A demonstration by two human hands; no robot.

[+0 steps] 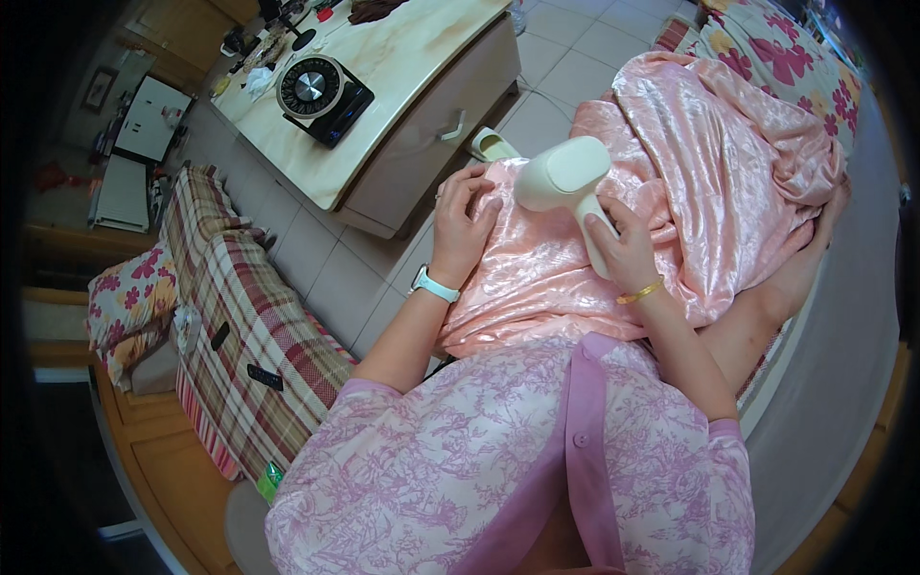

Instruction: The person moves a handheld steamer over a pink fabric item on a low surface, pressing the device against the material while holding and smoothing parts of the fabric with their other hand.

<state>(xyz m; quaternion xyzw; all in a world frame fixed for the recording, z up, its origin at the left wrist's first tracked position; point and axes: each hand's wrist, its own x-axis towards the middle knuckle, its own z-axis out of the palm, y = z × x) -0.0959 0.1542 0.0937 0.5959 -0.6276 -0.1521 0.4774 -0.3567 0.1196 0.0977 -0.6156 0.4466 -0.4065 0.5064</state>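
Shiny pink crushed-velvet fabric [532,287] is spread over my lap and bunches into thick folds on the right. In my right hand [627,241] is the handle of a white handheld appliance [564,172]. Its broad, rounded head is raised over the fabric, and its exact kind is unclear. My left hand [463,223] rests on the fabric's left side with curled fingers, the thumb apart from them. On that wrist is a watch with a pale blue strap [435,285]; a gold-coloured bracelet [640,291] circles the right one.
Ahead to the left stands a marble-topped table [402,65] carrying a round-topped black device [316,93]. A pale green slipper [496,146] is on the tiled floor beside it. Remote controls [265,376] lie on a plaid-covered sofa [251,309]. A floral cushion [798,65] sits at far right.
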